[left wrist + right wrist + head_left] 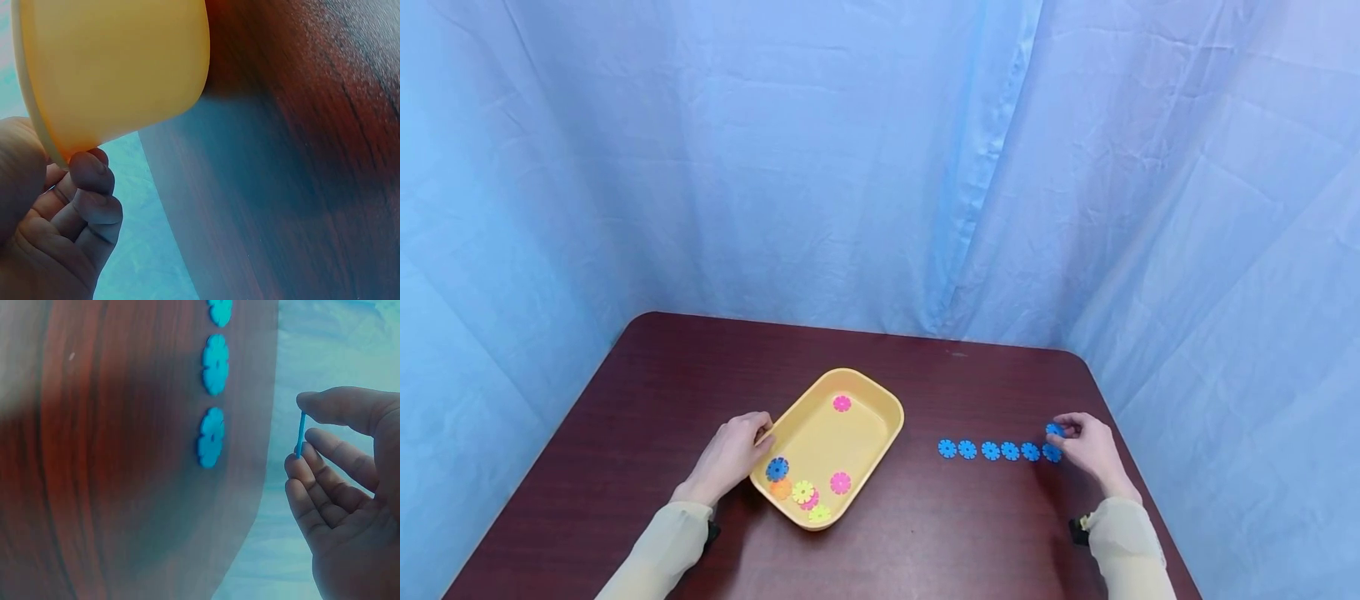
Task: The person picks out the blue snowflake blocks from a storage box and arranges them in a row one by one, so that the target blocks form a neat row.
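My left hand (734, 451) pinches the rim of a yellow plastic basin (891, 408) on its left side; the left wrist view shows thumb and fingers on the lip. Inside lie flower-shaped discs: a pink disc (842, 403) at the far end, and a dark blue disc (777, 468), an orange disc (782, 489), a yellow disc (802, 492) and others gathered at the near end. With thumb and fingertips my right hand (1092, 450) holds a blue flower disc (301, 435) by its edges, above the right end of a row of blue discs (990, 451) on the table.
The dark red-brown wooden table (880, 550) has rounded far corners. Light blue curtains (820, 167) hang behind it and on both sides. The right hand is near the table's right edge.
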The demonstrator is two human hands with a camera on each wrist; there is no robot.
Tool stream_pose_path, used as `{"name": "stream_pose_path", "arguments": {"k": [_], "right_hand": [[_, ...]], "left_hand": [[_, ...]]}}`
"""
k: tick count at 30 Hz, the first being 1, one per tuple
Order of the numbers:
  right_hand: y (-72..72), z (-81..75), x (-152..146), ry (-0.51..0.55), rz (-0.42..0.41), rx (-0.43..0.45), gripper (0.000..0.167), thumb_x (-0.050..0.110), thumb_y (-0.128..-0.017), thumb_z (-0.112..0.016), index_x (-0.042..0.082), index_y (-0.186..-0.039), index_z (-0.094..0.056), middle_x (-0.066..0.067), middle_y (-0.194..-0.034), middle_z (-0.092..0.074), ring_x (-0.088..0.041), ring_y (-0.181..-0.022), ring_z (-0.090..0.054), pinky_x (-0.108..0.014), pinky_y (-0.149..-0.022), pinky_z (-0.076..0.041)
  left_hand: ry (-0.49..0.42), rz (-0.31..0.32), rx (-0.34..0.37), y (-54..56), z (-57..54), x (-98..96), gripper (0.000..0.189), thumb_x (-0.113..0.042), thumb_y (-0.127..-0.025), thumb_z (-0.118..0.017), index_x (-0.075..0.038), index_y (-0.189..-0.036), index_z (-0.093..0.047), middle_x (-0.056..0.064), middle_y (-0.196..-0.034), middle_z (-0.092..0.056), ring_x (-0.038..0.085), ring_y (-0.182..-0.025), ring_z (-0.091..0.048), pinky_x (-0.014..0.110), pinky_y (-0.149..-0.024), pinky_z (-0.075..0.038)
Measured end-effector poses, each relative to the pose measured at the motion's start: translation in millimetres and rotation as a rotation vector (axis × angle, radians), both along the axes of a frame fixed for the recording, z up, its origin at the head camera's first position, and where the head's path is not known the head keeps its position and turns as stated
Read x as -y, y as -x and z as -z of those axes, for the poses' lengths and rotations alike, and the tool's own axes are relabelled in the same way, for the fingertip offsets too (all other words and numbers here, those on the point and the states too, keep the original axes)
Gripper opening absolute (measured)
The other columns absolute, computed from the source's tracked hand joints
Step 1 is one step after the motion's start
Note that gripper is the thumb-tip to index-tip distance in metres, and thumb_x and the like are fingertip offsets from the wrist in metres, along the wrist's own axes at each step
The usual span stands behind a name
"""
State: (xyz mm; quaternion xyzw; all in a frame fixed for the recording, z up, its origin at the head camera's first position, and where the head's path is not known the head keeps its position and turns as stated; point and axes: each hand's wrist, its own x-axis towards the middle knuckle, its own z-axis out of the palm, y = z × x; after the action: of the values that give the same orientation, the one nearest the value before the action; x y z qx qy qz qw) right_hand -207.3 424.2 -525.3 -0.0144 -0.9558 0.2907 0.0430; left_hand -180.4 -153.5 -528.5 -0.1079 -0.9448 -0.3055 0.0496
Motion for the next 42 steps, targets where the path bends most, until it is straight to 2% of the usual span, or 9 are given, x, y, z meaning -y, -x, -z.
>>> {"name": "stream_pose_path", "arguments": {"k": [7,18,27,34,42], "right_hand": [[-5.2,4.7,-12,0.018,0.015,0.014,0.041,0.018,-0.090,-0.075,-0.006,-0.121,-0.063,-0.021,-0.106,-0.065,-0.029,-0.091,-0.060,-0.035,-0.074,-0.053],[-11.6,17.5,-32,0.005,0.058,0.048,0.040,0.017,-0.089,-0.075,-0.008,-0.118,-0.063,-0.021,-0.103,-0.066,-0.032,-0.091,-0.062,-0.050,-0.079,-0.053],[-12.5,27.1,-39,-0.013,0.077,0.055,0.038,0.015,-0.088,-0.075,-0.008,-0.116,-0.064,-0.022,-0.100,-0.066,-0.031,-0.088,-0.060,-0.048,-0.076,-0.053],[-14.2,32.3,-40,-0.009,0.087,0.042,0.038,0.013,-0.087,-0.075,-0.009,-0.116,-0.063,-0.024,-0.102,-0.065,-0.033,-0.089,-0.061,-0.052,-0.079,-0.053],[-16.0,37.6,-42,0.000,0.078,0.044,0.039,0.010,-0.088,-0.073,-0.010,-0.118,-0.062,-0.024,-0.103,-0.064,-0.033,-0.090,-0.060,-0.053,-0.080,-0.052]], "left_hand": [[-0.003,0.001,0.009,0.3,0.5,-0.1,0.018,-0.006,-0.087,-0.075,-0.014,-0.081,-0.060,-0.004,-0.069,-0.049,0.013,-0.061,-0.044,0.026,-0.055,-0.037],[-0.007,0.001,0.001,-2.0,2.9,1.1,0.018,-0.006,-0.087,-0.075,-0.014,-0.080,-0.060,-0.004,-0.068,-0.049,0.012,-0.060,-0.044,0.026,-0.054,-0.037],[-0.009,-0.002,0.007,-0.7,1.6,1.0,0.017,-0.006,-0.087,-0.075,-0.013,-0.081,-0.060,-0.003,-0.068,-0.049,0.013,-0.060,-0.044,0.026,-0.054,-0.038],[-0.008,-0.004,0.022,-1.1,1.5,-0.1,0.017,-0.007,-0.088,-0.075,-0.013,-0.081,-0.060,-0.003,-0.068,-0.049,0.013,-0.061,-0.045,0.026,-0.055,-0.038],[-0.008,0.005,0.004,-1.0,0.5,-0.2,0.018,-0.006,-0.087,-0.075,-0.014,-0.081,-0.060,-0.004,-0.068,-0.048,0.012,-0.061,-0.045,0.026,-0.055,-0.038]]}}
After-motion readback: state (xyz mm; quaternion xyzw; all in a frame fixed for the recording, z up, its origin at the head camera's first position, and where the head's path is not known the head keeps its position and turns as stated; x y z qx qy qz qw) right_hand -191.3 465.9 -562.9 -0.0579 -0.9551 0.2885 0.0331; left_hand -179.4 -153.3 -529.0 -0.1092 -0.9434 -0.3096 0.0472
